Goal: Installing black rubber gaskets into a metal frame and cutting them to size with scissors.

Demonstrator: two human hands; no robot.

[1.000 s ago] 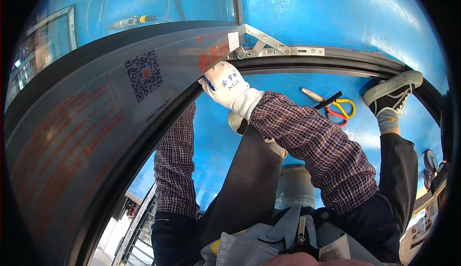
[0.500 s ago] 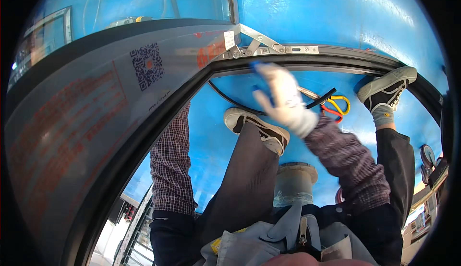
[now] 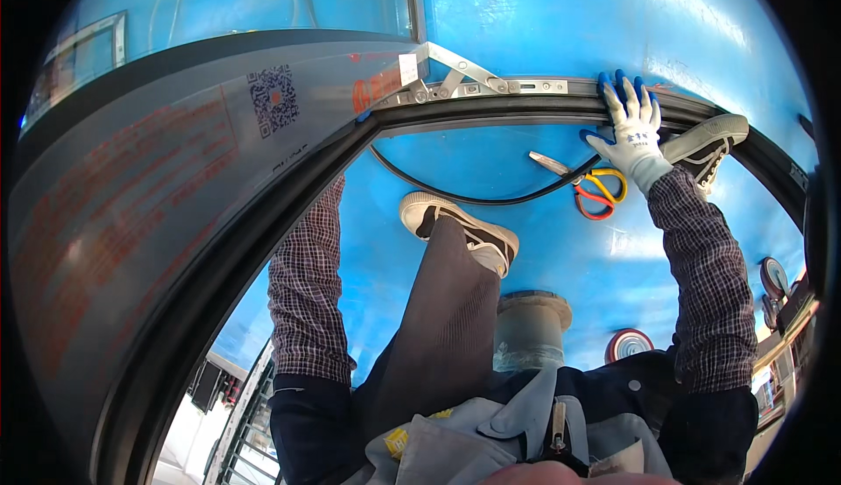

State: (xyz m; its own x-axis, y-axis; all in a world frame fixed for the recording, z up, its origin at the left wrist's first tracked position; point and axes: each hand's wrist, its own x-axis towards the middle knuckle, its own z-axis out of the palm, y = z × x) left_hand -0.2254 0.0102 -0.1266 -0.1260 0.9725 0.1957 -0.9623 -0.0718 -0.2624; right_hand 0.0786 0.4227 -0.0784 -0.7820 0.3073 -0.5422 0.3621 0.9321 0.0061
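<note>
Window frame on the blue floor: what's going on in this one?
A person stands over a dark window frame with metal hinge hardware at its corner. The gloved right hand presses on the frame's top rail, where a black rubber gasket strip hangs loose in a curve below the rail. The left hand is hidden behind the frame; only its checked sleeve shows. Scissors with red and yellow handles lie on the blue floor near the right hand.

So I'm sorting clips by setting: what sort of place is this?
Probably a window-assembly workshop. A grey window frame lies on a blue worktable, a loose black rubber seal strip hangs inside it, and red-and-yellow-handled scissors lie near the white-gloved right hand.
</note>
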